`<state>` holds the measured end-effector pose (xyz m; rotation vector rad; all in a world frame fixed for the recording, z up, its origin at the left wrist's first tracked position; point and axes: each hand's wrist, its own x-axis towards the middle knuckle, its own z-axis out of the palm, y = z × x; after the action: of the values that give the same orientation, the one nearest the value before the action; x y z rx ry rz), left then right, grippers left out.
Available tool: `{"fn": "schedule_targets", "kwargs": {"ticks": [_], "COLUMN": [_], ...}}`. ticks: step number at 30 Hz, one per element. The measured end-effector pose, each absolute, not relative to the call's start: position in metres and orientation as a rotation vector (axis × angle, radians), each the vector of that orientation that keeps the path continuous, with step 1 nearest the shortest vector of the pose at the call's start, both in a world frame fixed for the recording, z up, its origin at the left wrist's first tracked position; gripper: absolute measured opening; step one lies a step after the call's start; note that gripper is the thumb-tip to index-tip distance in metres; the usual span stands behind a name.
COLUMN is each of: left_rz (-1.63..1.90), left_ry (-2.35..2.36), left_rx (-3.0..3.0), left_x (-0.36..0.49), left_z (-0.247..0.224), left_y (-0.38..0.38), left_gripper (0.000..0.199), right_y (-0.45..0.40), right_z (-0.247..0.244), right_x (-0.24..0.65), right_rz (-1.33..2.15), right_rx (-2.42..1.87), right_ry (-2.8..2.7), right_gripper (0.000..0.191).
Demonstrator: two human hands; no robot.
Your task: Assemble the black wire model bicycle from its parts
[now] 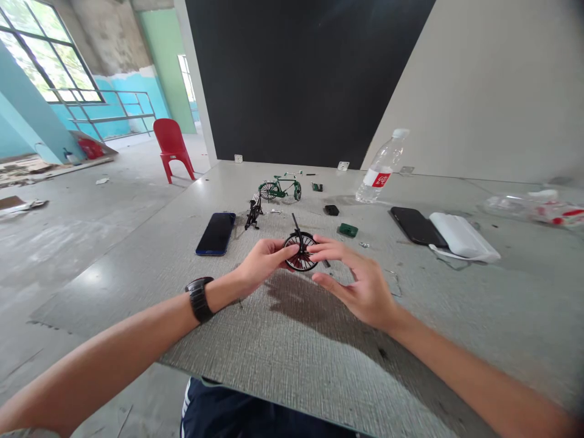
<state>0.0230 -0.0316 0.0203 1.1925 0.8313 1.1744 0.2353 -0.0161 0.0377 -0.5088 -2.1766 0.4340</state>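
The left hand is closed around a small black wheel, pinching it between thumb and fingers, with a black fork standing up from it. The right hand is loosely open, its fingertips at the wheel's right side and its thumb apart; whether those fingertips press on it, I cannot tell. The wheel is above the middle of the bench, in from the near edge.

Beyond it, toward the far edge, stands a green toy bicycle, with a black bicycle frame just beside it. A dark blue phone lies nearer the left edge. Right of the fork lie a green block and a black block. Farther right, an upright plastic bottle stands near the far edge, and a white pouch touches a black phone.
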Motion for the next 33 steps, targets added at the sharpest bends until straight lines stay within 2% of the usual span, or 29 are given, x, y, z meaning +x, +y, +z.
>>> {"fn": "schedule_targets", "kwargs": {"ticks": [3, 8, 21, 28, 33], "left_rz": [1.168, 1.153, 1.175, 1.164, 1.153], "left_ry": [0.794, 0.791, 0.777, 0.78, 0.801], "left_rx": [1.174, 1.236, 1.21, 1.192, 1.205], "left_x": [0.0227, 0.0227, 0.0222, 0.0227, 0.0227], "left_z": [0.024, 0.0278, 0.0197, 0.0207, 0.0204], "left_y": [-0.0329, -0.0358, -0.0318, -0.0329, -0.033], "left_gripper": [0.038, 0.037, 0.034, 0.036, 0.037], "right_y": [-0.018, -0.0206, -0.0223, -0.0246, -0.0259], "right_z": [0.037, 0.0389, 0.0386, 0.0428, 0.0439], "right_x": [0.237, 0.2367, 0.2373, 0.2356, 0.2351], "right_rz": [0.575, 0.62, 0.556, 0.515, 0.511], "right_rx": [-0.516, -0.465, -0.415, -0.427, -0.47], "right_ry": [-2.13, -2.086, -2.106, -2.097, -2.095], "right_gripper": [0.014, 0.013, 0.029, 0.019, 0.025]}}
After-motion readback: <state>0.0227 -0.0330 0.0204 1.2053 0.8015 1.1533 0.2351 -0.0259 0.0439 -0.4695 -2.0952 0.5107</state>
